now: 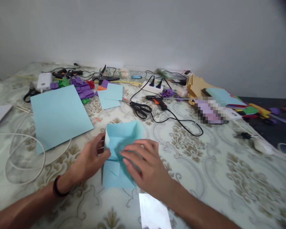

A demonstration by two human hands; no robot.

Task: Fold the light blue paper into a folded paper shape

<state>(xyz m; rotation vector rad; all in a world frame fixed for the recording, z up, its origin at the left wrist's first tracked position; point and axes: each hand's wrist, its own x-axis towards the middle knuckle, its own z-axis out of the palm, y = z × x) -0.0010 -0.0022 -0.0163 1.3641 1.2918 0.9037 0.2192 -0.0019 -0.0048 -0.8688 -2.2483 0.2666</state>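
A light blue paper, folded with upright sides like a small open box, stands on the patterned cloth before me. My left hand grips its left edge, thumb in front and fingers behind. Over its right part lies my right hand, fingers bent and slightly apart, the fingertips at the inner folds; it hides the right side of the paper. Whether those fingertips pinch a fold, I cannot tell. A white paper piece lies just below my right wrist.
A large blue sheet lies to the left, beside a looped white cable. Small blue sheets, black scissors, a glue gun with its cord and a power strip sit beyond. Purple paper strips are heaped at the back left.
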